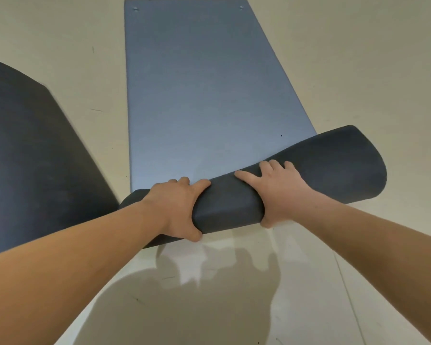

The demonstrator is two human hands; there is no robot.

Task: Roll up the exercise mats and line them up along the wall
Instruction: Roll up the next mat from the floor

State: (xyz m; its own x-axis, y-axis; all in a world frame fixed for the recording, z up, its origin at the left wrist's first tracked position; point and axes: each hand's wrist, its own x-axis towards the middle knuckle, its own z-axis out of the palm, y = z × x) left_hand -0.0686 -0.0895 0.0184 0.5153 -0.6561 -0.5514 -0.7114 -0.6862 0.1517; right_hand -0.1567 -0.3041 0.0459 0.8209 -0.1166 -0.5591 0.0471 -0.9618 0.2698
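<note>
We are looking down on a blue-grey mat (197, 95) that is lying flat on the pale floor (358, 70), running from the top centre of the frame down to the middle. Its near end is curling over into a loose roll (229, 205) with the dark underside showing. The roll is slanting from the lower left of centre up to the right edge, and it is flaring wider on the right.

Our left hand (179, 207) is gripping the roll left of centre, with the fingers going over its far side and the thumb hooking round its near edge. Our right hand (281, 192) is gripping it just right of centre, with the fingers spreading over the top and the thumb tucking under the near edge. A short stretch of roll is bulging between the two hands.

A second dark mat (35, 150) is lying at the left of the frame, apart from the first. Our shadow (184, 295) is falling across the floor at the bottom centre.
</note>
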